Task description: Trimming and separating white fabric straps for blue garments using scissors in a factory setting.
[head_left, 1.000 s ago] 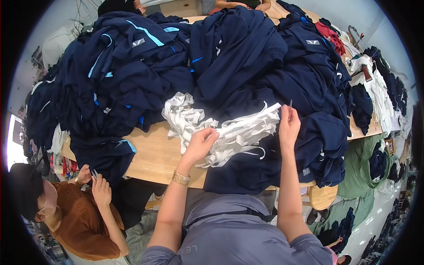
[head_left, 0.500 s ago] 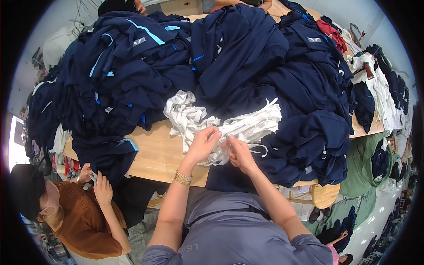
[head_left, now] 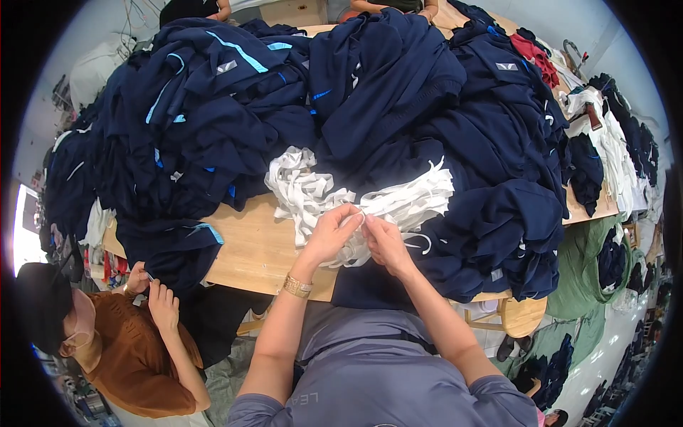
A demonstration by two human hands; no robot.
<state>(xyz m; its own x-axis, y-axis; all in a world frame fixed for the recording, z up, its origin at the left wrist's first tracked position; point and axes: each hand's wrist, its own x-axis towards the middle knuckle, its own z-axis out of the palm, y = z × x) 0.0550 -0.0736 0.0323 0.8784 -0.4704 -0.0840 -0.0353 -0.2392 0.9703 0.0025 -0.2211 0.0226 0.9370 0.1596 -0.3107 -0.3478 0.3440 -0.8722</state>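
My left hand (head_left: 331,235) and my right hand (head_left: 385,244) meet over the table's near part, thumbs and forefingers pinched together. Between their fingertips is the end of a white drawstring, mostly hidden by the fingers. Just beyond my hands, a bundle of white drawstrings (head_left: 411,193) fans out to the right. A looser, tangled heap of white drawstrings (head_left: 293,183) lies to the left, and some strands hang below my fingers. Dark navy garments (head_left: 388,85) are piled behind the drawstrings; another navy pile (head_left: 505,228) is right of my hands.
A bare stretch of wooden table (head_left: 250,245) shows at left. Beside me at lower left, a co-worker in a brown shirt (head_left: 142,356) handles something small. More people are at the far edge. A wooden stool (head_left: 521,317) stands at right, near green sheeting (head_left: 587,267).
My fingertips have drawn closer together, and my right hand's fingers have turned inward around the drawstring end. The co-worker's hands have shifted slightly.
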